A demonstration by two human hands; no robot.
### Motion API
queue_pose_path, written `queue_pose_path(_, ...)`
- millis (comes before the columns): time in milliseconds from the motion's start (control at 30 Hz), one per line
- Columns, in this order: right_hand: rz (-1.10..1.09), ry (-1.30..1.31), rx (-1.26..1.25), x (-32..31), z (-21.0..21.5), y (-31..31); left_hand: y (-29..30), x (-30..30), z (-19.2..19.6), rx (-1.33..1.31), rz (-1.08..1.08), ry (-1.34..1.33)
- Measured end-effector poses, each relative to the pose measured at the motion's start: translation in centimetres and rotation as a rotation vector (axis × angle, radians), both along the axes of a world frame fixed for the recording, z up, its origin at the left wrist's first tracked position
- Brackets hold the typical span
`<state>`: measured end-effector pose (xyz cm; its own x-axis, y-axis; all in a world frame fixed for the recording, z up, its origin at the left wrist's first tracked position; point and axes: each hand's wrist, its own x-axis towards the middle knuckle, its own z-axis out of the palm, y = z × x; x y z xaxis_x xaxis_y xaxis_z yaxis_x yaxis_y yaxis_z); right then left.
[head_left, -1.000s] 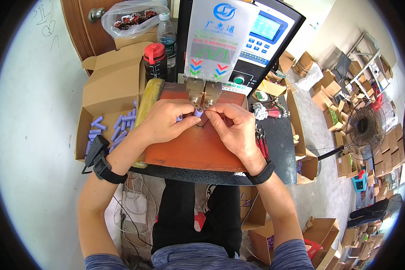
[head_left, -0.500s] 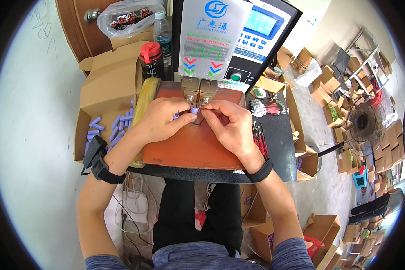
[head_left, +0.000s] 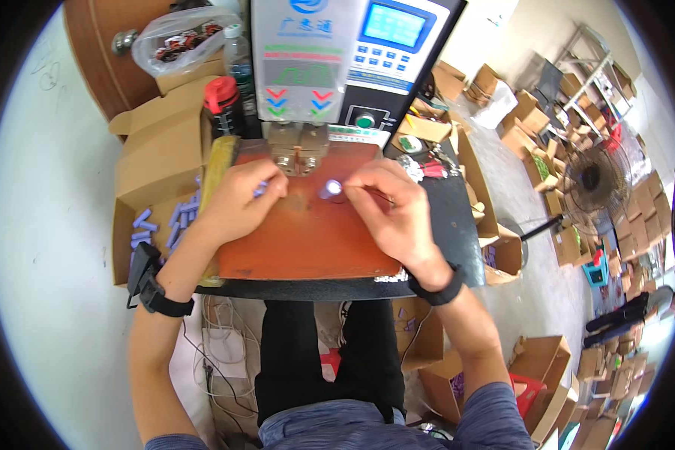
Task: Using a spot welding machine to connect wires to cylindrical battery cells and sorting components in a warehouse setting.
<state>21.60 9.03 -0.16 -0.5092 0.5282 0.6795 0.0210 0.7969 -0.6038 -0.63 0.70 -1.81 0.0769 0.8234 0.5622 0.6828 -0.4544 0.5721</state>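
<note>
My left hand (head_left: 244, 196) is closed, with a small purple cylindrical battery cell (head_left: 260, 189) showing between its fingers. Across the orange-brown work mat (head_left: 300, 244), my right hand (head_left: 394, 206) pinches what looks like a thin wire lead. Just left of those fingertips is a second purple cell (head_left: 328, 190), its end shining bright; blur hides how it joins the lead. Above and between my hands, the two metal electrode holders (head_left: 296, 150) of a spot welder (head_left: 300, 75) stand apart from both cells.
An open cardboard box (head_left: 157, 161) of purple cells stands left, beside a yellow roll (head_left: 219, 169). Behind are a red-capped bottle (head_left: 223, 109) and a clear bottle (head_left: 238, 64). Red wire leads (head_left: 432, 170) lie right. Further right are a fan (head_left: 596, 176), cartons and another person (head_left: 630, 315).
My hands have moved apart and away from the electrodes. The cell that was under the electrodes is now to their right, by my right fingertips. The whole view has shifted slightly.
</note>
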Motion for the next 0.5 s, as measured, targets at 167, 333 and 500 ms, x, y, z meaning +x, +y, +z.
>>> queue_pose_path(167,-0.046,-0.219,-0.31,13.0,2.3,-1.5,-0.6,0.0,0.8,-0.158,0.028,-0.253)
queue_pose_path(333,-0.115,-0.873,-0.285,24.7,-0.4,-0.6,-0.1,0.0,0.8,-0.233,0.102,-0.123)
queue_pose_path(500,-0.394,-0.759,-0.461,22.6,-5.6,0.6,0.0,-0.5,-0.1,-0.139,0.014,-0.12)
